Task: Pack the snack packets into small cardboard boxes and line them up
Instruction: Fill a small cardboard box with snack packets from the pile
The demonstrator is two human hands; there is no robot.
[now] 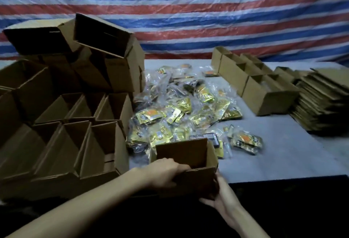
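1. The stacked open cartons (62,124) fill the left of the table (283,152), and they look empty to me
2. A pile of flat blanks (324,101) sits far right, so plenty of boxes are not yet folded
3. Just left of it, the lined-up row (264,94) runs away from me; I cannot tell what is in them
4. The loose snack packets (179,109) are heaped mid-table, so I judge most of the packing is left
5. The small box (188,166) is at the near edge, mouth up, rear flap standing, long axis roughly left to right; inside looks bare
6. My left hand (166,171) grips its near rim; my right hand (221,198) cups the near right corner from below, thumb up the side
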